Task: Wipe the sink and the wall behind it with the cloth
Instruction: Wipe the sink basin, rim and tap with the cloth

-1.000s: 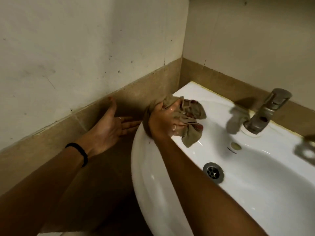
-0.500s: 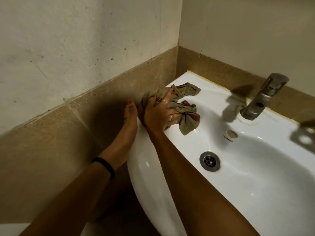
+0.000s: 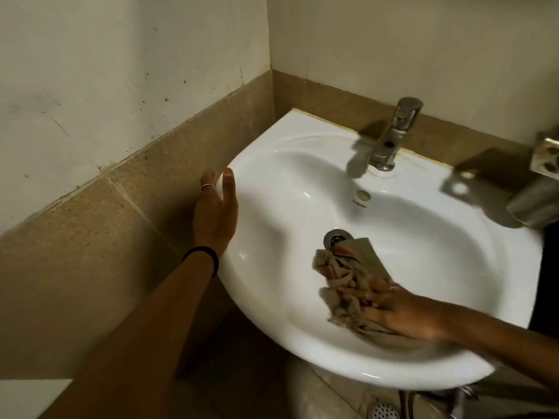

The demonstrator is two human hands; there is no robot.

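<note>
A white ceramic sink point(image 3: 272, 164) is fixed in a wall corner. Inside its bowl, just in front of the drain point(image 3: 334, 237), lies a crumpled beige cloth point(image 3: 348, 273) with reddish stripes. My right hand point(image 3: 396, 309) presses down on the cloth's near end and grips it against the bowl. My left hand point(image 3: 216, 207) rests on the sink's left rim, thumb on top, fingers spread and empty; it wears a ring and a black wristband. The wall behind the sink point(image 3: 408, 49) is cream above a brown tile band.
A chrome tap point(image 3: 393, 137) stands at the back of the sink. A metal holder point(image 3: 544, 176) juts from the wall at the right. The left wall point(image 3: 106, 71) is scuffed and speckled. A floor drain point(image 3: 382, 411) shows below the sink.
My right hand has carried the cloth from the sink's back-left rim down into the bowl near the drain. My left hand has stayed at the left rim, and my view has shifted right.
</note>
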